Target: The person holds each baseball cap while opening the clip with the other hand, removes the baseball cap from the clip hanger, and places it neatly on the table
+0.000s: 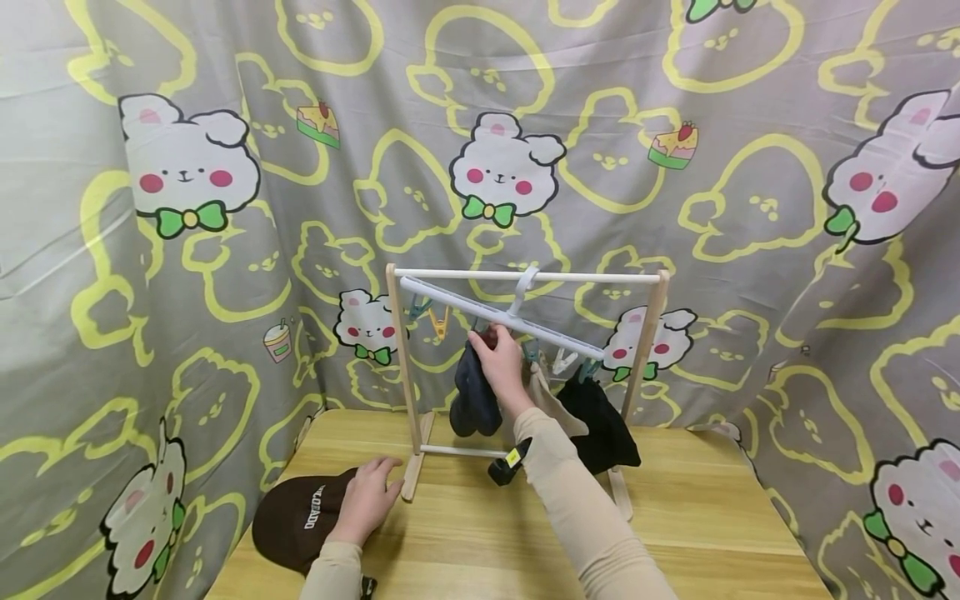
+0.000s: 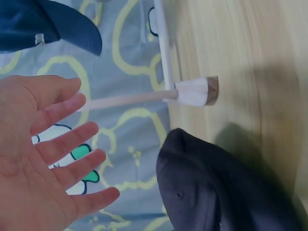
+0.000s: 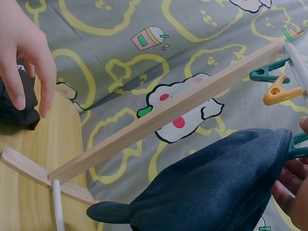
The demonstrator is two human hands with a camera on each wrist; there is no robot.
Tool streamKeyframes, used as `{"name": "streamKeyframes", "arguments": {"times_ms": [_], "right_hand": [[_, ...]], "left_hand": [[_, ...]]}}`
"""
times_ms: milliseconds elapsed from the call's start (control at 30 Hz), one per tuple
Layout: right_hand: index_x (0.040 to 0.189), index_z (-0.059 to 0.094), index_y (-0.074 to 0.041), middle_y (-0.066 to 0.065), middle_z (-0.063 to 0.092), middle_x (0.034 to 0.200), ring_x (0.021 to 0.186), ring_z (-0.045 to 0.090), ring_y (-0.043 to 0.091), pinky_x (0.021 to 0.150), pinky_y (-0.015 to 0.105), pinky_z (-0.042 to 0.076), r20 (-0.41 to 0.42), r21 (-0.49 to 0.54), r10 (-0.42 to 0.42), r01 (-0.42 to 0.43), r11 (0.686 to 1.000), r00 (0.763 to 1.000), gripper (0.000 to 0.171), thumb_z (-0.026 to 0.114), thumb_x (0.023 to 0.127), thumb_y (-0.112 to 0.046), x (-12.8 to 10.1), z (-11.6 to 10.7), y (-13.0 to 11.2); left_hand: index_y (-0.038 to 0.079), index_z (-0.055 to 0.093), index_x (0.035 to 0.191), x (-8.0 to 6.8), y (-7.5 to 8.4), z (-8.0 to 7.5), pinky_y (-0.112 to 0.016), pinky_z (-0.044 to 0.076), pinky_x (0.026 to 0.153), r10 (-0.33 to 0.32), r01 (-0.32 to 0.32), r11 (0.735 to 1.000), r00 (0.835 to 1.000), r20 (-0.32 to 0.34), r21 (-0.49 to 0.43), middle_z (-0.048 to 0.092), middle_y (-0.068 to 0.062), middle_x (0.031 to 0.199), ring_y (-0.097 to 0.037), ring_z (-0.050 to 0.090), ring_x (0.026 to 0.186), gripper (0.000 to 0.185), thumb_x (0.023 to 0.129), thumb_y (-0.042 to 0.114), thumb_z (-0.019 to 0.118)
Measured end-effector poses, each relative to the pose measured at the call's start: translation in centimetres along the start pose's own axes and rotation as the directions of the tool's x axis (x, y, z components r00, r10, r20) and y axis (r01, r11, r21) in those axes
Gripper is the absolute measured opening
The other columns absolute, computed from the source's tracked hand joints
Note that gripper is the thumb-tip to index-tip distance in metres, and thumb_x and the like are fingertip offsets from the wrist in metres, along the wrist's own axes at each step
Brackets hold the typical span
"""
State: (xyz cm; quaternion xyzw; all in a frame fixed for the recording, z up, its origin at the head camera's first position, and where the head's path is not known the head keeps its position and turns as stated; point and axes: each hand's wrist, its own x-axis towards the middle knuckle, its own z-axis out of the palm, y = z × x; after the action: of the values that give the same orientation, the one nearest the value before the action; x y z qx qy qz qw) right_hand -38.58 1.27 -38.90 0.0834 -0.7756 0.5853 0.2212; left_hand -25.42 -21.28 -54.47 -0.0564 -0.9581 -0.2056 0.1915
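While raised at the centre of the head view, right hand (image 1: 498, 360) grips the top edge of a dark blue cap (image 1: 474, 392), fingers curled round the cloth just under the white clip hanger (image 1: 501, 315). Hangs, that hanger, tilted from the top rail of a small wooden rack (image 1: 405, 375) standing on the wooden table (image 1: 675, 517). Further right along the hanger, a beige cloth (image 1: 551, 398) and a black cap (image 1: 600, 425) dangling from clips. Lower left of the frame: left hand (image 1: 369, 498), fingers relaxed and nearly straight, resting on the edge of a brown cap (image 1: 300, 521) lying flat on the table, close to the rack's left foot. Behind everything, a grey curtain (image 1: 187, 167) printed with rabbits.

Seen from the left wrist: left hand (image 2: 43, 159) fills the left side of the frame, palm bare, fingers (image 2: 72, 139) spread apart and holding nothing. Brown cap (image 2: 216, 187) at lower centre and right, beside the hand. Rack foot (image 2: 197, 91) above it on the table.

Seen from the right wrist: dark blue cap (image 3: 211, 187) occupies the lower right, pinched at its edge by right-hand fingers (image 3: 288, 187) at the far right border. Green and yellow clips (image 3: 274, 82) in the upper right. Left hand (image 3: 26, 57) at upper left, fingers loose, above the brown cap (image 3: 17, 106).
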Motion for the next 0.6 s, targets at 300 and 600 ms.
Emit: {"name": "streamKeyframes", "arguments": {"times_ms": [300, 600], "right_hand": [[0.109, 0.065, 0.000, 0.018, 0.070, 0.104, 0.098, 0.067, 0.032, 0.087, 0.045, 0.054, -0.051, 0.000, -0.011, 0.011, 1.000, 0.999, 0.034, 0.065, 0.094, -0.030, 0.1, 0.3, -0.2], [0.108, 0.067, 0.000, 0.017, 0.072, 0.102, 0.094, 0.067, 0.030, 0.083, 0.043, 0.055, -0.066, -0.013, -0.029, 0.028, 1.000, 0.997, 0.028, 0.060, 0.097, -0.024, 0.1, 0.2, -0.1]], "left_hand": [[0.012, 0.069, 0.113, 1.3, 1.3, -0.1, -0.052, 0.053, 0.084, 0.055, -0.056, 0.998, 0.997, -0.047, -0.022, 0.067, -0.013, 0.114, -0.035, 0.063, 0.104, 0.025, 0.089, 0.021, 0.071], [0.013, 0.067, 0.118, 2.9, 2.6, -0.2, -0.051, 0.050, 0.094, 0.054, -0.055, 0.997, 0.998, -0.023, -0.061, 0.066, -0.012, 0.120, -0.034, 0.060, 0.113, 0.031, 0.093, 0.031, 0.065]]}}
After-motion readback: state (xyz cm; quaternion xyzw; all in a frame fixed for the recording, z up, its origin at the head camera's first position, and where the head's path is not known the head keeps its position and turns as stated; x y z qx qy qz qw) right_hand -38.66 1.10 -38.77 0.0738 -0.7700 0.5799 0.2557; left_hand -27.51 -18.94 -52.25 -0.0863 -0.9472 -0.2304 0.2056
